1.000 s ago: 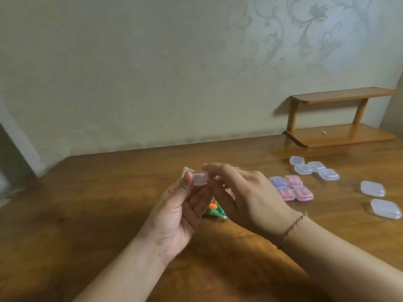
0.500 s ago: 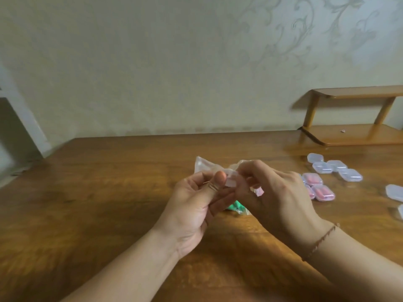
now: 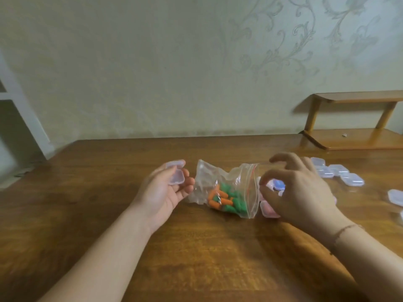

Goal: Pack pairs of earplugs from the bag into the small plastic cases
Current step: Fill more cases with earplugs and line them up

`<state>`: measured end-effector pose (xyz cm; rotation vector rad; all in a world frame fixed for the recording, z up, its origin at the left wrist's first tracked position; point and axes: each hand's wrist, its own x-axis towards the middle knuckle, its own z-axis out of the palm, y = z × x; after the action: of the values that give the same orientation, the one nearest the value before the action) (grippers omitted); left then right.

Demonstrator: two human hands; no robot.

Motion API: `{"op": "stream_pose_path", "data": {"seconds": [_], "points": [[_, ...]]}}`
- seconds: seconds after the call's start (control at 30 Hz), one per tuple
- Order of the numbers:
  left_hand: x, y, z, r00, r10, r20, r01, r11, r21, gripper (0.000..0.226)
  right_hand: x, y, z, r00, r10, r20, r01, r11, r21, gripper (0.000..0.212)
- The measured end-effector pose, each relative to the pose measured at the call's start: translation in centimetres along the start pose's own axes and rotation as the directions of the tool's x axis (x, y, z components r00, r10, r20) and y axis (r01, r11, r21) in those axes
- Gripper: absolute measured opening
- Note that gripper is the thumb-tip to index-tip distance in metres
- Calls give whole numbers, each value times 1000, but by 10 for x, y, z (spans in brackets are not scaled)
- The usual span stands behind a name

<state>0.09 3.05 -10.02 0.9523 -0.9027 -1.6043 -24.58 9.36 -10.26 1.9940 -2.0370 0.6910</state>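
Head view: zip bag [image 3: 226, 190] of orange and green earplugs [image 3: 224, 199], mid-table; limp, light, slippery film, best pinched at its mouth. Left hand [image 3: 165, 192], beside bag, cradles open clear case [image 3: 175, 174]. Right hand [image 3: 301, 192], at bag's mouth, loosely curled, seemingly empty.

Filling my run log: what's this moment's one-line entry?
left hand: holds open case | right hand: open at bag mouth | earplugs: bagged

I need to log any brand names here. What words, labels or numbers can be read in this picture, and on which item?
None can be read. The zip bag is clear and unprinted, the open case in the left hand and the cases on the table show no lettering.
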Motion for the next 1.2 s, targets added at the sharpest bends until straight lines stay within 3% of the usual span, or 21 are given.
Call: {"op": "stream_pose_path", "data": {"seconds": [0.03,0.1,0.3,0.47,0.63,0.87,1.03,1.2], "points": [[0,-2,1,999,26,-26,-24,998,61,19,-1,-2,1,995,0,101,4,999,-32,12],[1,-6,5,996,78,-44,-72,988,140,15,1,-6,4,985,-43,169,37,999,34,16],[-6,-13,15,990,143,-9,-142,989,46,22,5,-22,18,963,-203,176,149,948,280,18],[-15,-18,24,999,46,12,-46,999,-1,35,2,-33,20,944,-211,255,165,968,189,31],[-17,-16,25,999,37,-23,-38,998,-46,33,1,-32,13,909,-232,345,208,973,104,42],[-22,-14,29,999,-5,-43,-1,990,-142,31,-1,-34,21,965,-219,146,189,963,194,29],[-24,-16,31,999,-5,-35,0,989,-145,34,-3,-38,26,961,-206,184,182,974,136,32],[-25,-15,31,999,-34,-15,32,991,-134,36,-2,-34,23,981,-182,62,161,955,251,18]]}}
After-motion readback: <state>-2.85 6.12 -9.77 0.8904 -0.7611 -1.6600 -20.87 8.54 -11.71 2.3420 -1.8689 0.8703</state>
